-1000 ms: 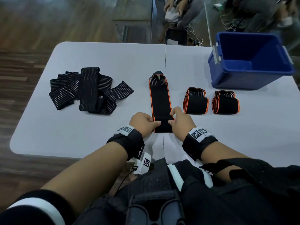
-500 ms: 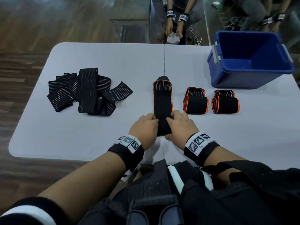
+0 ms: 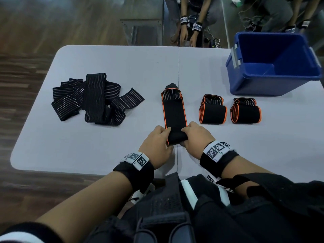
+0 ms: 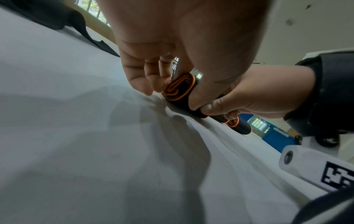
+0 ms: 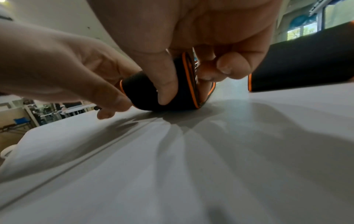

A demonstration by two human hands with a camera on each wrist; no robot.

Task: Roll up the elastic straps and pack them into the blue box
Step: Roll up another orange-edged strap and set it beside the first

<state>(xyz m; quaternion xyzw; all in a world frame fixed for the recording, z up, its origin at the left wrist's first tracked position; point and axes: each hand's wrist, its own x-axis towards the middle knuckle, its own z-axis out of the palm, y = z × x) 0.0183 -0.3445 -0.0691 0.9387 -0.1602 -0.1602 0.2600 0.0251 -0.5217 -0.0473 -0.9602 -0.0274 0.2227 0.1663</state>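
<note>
A black strap with orange edges [image 3: 174,113] lies lengthwise at the table's middle, its near end wound into a small roll [image 4: 180,89] [image 5: 159,94]. My left hand [image 3: 157,142] pinches the roll's left side and my right hand [image 3: 194,135] pinches its right side, thumbs on the near face. Two rolled orange-edged straps [image 3: 213,109] [image 3: 245,111] sit side by side to the right. The blue box [image 3: 273,64] stands open at the far right corner, nothing visible inside. A heap of black striped straps [image 3: 94,100] lies unrolled at the left.
The white table [image 3: 105,148] has a seam down its middle and a rounded near-left corner. Beyond the far edge, other people's hands and cables show on the floor. A rolled strap [image 5: 302,63] looms close to my right hand.
The near end of the flat strap has been turned over into a small roll. Both hands have moved forward along the strap with it.
</note>
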